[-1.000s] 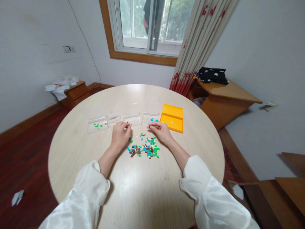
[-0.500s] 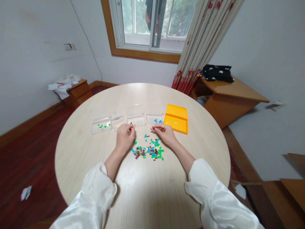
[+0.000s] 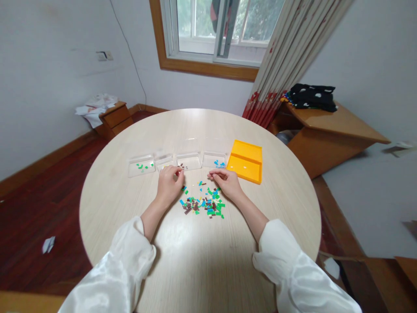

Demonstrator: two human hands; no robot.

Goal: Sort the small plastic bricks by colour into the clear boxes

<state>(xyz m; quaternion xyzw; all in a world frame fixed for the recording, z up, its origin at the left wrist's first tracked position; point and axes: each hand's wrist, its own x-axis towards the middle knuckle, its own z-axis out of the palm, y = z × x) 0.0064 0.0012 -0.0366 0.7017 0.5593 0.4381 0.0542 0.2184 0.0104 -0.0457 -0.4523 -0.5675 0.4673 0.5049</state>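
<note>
A loose pile of small toy building bricks (image 3: pixel 213 206) in green, blue, brown, yellow and cream lies on the round table, between my hands. My left hand (image 3: pixel 169 186) is at the pile's upper left, close to a clear box (image 3: pixel 196 161) holding a few brown bricks. Its thumb and fingers are pinched together; whatever they hold is too small to make out. On the other side, my right hand (image 3: pixel 228 183) is below the blue-brick box (image 3: pixel 208 161) and the open yellow case (image 3: pixel 248 150). Its fingertips are closed too, their contents hidden.
Further left stand a clear box with green bricks (image 3: pixel 130 172) and a smaller clear box (image 3: pixel 167 160), partly behind my left hand. A couple of white bricks lie in the yellow case. Beyond the pale table (image 3: pixel 202 269) are a curtain and a wooden desk (image 3: pixel 355 124).
The camera view has shifted slightly, so the room and boxes appear a little further right. Both hands keep nearly the same pose over the table, fingers still closed.
</note>
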